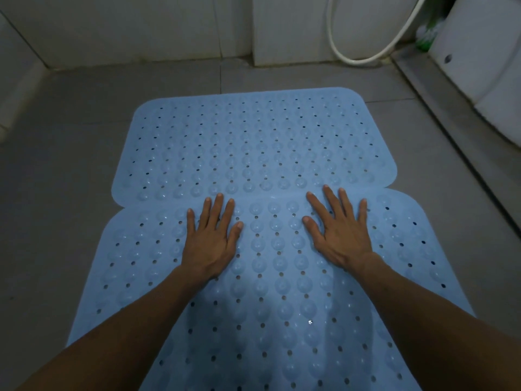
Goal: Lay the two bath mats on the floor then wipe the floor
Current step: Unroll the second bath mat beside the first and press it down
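In the head view, both blue bath mats lie on the grey floor (pixel 70 170), the far mat (pixel 253 142) mid-frame, the near mat (pixel 270 292) below overlapping its edge, long axes across, under the flat, released left hand (pixel 210 244) and right hand (pixel 342 238); no writing readable.

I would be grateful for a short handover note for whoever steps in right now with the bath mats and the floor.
Left hand: open, fingers spread, palm flat on the near mat, close to its far edge.
Right hand: open, flat on the same mat, fingertips at the seam where the two mats meet.
Far mat: flat on the grey tiled floor, toward the wall; the near mat's far edge meets or slightly overlaps it.
Done: both blue mats are laid down end to end.
Left: finish pressing the seam if needed, then wipe the floor. No cloth or mop is in view, so fetch one first.
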